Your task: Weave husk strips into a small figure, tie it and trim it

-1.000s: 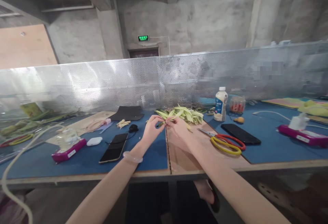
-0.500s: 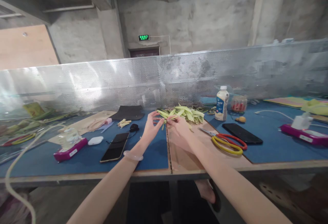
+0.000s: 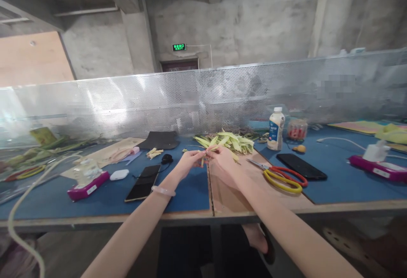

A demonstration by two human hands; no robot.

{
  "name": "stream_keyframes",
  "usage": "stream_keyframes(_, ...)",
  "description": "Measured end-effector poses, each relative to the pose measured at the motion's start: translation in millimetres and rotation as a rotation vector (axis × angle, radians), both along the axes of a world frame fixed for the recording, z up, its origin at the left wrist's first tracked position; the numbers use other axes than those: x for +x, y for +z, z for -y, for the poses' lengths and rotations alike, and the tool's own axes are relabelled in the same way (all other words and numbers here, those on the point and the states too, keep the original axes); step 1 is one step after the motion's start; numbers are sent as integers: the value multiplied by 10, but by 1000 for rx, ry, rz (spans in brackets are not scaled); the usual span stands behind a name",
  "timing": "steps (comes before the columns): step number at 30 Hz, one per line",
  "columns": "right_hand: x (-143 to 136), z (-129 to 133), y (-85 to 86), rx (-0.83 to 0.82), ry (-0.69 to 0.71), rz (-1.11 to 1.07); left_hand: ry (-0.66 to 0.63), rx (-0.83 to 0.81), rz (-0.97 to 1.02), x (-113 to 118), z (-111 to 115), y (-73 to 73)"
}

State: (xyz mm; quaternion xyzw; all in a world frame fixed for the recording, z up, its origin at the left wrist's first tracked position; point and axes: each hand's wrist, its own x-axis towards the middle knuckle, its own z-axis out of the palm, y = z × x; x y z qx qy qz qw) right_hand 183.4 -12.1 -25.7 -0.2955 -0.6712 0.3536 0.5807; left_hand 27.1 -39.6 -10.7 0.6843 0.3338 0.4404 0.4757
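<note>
My left hand (image 3: 190,161) and my right hand (image 3: 220,158) meet fingertip to fingertip above the middle of the table. Both are closed in a pinch on a narrow yellow-green leaf strip (image 3: 202,162), whose end hangs down between them; the fingers cover most of it. Just behind the hands lies a loose pile of pale green leaf strips (image 3: 238,142). To the right of my right hand rest scissors (image 3: 282,179) with one red and one yellow handle, blades toward the pile.
Left of my arms lie a phone (image 3: 143,183), a white case (image 3: 119,175) and a purple power strip (image 3: 88,186). On the right are a bottle (image 3: 275,129), a jar (image 3: 297,130), another phone (image 3: 301,166) and another power strip (image 3: 378,168). A perforated metal screen (image 3: 152,99) borders the back.
My left hand has lowered slightly and its raised, spread fingers have closed in against my right fingertips. The strip's end now hangs between the hands. My right hand has barely moved.
</note>
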Motion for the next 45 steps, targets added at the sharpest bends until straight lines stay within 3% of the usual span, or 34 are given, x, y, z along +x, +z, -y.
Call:
stream_keyframes(6,20,53,41,48,-87,94,-26,-17,-14,-40,-18,-12)
stream_keyframes(13,-10,126,92,23,-120,134,28,-31,-20,-56,-78,-39)
stream_keyframes(22,33,191,176,-44,-140,-3,99,-59,-1,-99,-123,-64)
stream_keyframes(30,53,105,114,-67,-148,-110,106,-73,31,-124,-146,-68)
stream_keyframes(37,-11,128,80,-51,100,70,12,-99,2,-119,-110,-54)
stream_keyframes(45,1,208,110,-7,145,85,-106,-132,-39,-132,-20,1)
